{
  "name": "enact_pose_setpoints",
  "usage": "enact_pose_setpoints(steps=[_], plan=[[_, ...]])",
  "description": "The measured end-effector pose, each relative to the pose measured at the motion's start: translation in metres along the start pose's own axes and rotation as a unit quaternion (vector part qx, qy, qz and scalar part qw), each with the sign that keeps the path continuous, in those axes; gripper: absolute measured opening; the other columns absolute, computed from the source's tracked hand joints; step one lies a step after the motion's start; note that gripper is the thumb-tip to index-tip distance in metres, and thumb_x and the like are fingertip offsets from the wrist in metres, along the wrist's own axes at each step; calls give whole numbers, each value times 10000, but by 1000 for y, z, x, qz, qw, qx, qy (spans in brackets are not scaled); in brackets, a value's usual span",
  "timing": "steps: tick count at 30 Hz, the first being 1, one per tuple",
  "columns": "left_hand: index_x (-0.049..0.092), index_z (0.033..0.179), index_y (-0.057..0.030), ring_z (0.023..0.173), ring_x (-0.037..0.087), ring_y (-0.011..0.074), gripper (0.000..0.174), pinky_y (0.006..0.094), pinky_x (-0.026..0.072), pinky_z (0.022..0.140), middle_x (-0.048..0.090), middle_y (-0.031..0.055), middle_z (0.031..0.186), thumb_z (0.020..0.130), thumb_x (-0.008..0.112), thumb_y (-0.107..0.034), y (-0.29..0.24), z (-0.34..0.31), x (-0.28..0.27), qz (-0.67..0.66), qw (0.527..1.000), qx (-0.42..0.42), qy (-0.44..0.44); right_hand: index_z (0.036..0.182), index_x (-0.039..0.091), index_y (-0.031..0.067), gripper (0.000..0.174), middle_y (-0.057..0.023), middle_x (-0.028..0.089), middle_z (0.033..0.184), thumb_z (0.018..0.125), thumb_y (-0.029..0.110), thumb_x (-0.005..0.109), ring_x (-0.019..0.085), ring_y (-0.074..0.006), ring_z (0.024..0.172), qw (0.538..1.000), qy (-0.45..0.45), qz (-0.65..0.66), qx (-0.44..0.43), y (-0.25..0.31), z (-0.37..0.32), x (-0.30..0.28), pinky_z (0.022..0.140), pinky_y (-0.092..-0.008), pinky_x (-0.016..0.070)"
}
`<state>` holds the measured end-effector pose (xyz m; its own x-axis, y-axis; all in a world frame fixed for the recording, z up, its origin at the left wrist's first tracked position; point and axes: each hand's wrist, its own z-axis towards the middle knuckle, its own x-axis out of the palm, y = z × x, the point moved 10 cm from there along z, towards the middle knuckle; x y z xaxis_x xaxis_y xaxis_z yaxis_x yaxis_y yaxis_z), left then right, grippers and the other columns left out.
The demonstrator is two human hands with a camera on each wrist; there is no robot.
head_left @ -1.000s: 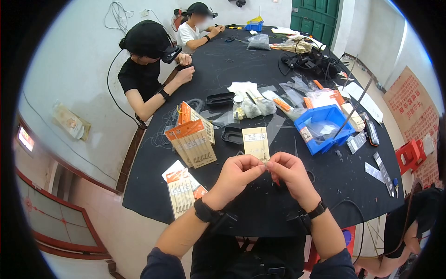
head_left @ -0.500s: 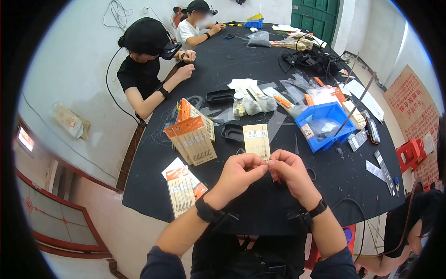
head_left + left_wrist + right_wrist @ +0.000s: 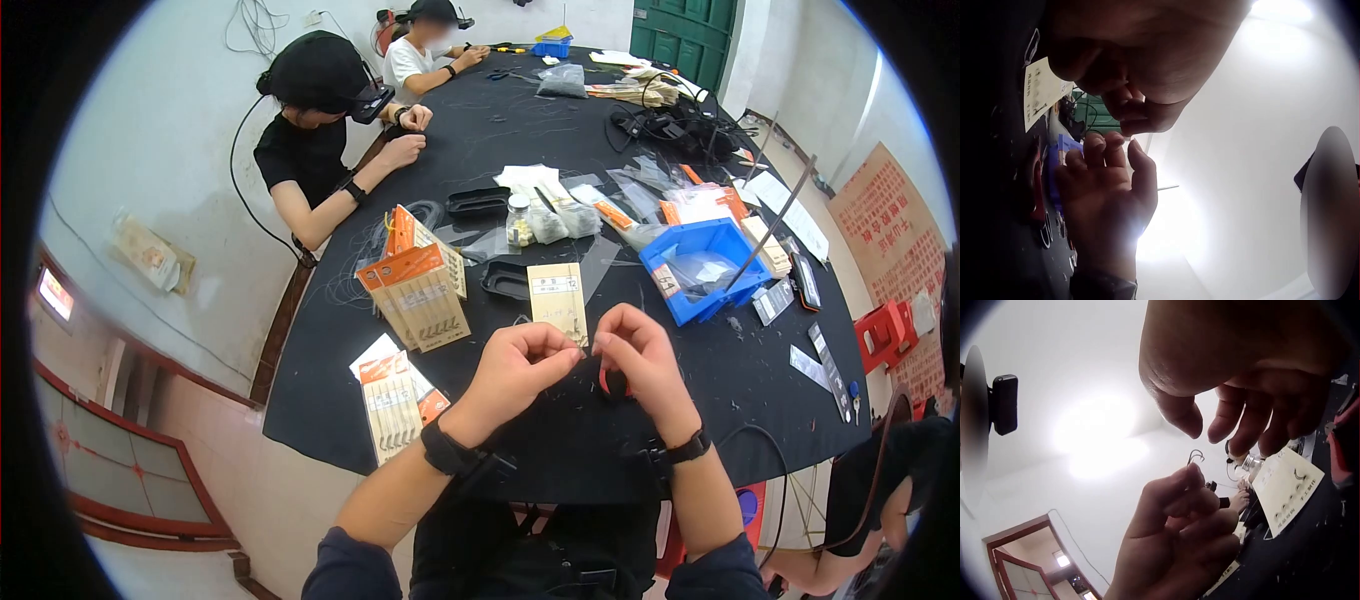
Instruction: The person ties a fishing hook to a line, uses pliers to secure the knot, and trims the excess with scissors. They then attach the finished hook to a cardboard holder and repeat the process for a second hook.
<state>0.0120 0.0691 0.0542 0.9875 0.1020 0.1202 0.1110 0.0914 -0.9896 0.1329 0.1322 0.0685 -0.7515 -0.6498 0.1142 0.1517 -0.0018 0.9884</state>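
In the head view, the left hand (image 3: 518, 368) brings its thumb and forefinger together in a pinch, its other fingers curled; what sits in the pinch is too small to make out here. The right hand (image 3: 648, 362) is at three o'clock from it, fingers loosely bent and thumb a little apart from the forefinger, with nothing seen between them. A cream card (image 3: 557, 298) lies just beyond the fingertips at twelve o'clock, its long axis running roughly twelve to six. A folded stand of hook cards (image 3: 425, 308) is at ten o'clock from the left hand, and a blue bin (image 3: 694, 310) at one o'clock from the right.

In the left wrist view, the right hand is below, fingers bent and pointing to twelve o'clock, thumb spread from the forefinger. The left hand's grip hides its contents. A red-handled tool (image 3: 1037, 181) lies at nine o'clock from the right hand.

In the right wrist view, the left thumb and forefinger pinch a dark fishhook (image 3: 1195, 456). Its shank stands nearly upright, leaning toward one o'clock; two curved bends show at the top, tips turning toward four. Above, the right fingertips hang apart from it, slack.
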Motion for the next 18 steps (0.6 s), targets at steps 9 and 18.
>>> enact_pose_setpoints(steps=[9, 18], plan=[[676, 879, 20, 666, 538, 4, 110, 167, 417, 591, 639, -22, 754, 879, 680, -89, -8, -2, 4, 26, 1000, 11, -1, 907, 624, 39, 102, 43, 591, 785, 881, 111, 691, 513, -2, 660, 998, -15, -43, -45, 7, 1, -5, 567, -170, 385], [668, 846, 20, 628, 505, -5, 106, 171, 389, 553, 615, -35, 713, 869, 687, -82, -15, -3, 1, 71, 997, 27, -20, 886, 642, 32, 84, 14, 596, 795, 832, 63, 697, 529, -32, 665, 972, -2, -210, -107, 35, -6, 1, 574, -187, 393]])
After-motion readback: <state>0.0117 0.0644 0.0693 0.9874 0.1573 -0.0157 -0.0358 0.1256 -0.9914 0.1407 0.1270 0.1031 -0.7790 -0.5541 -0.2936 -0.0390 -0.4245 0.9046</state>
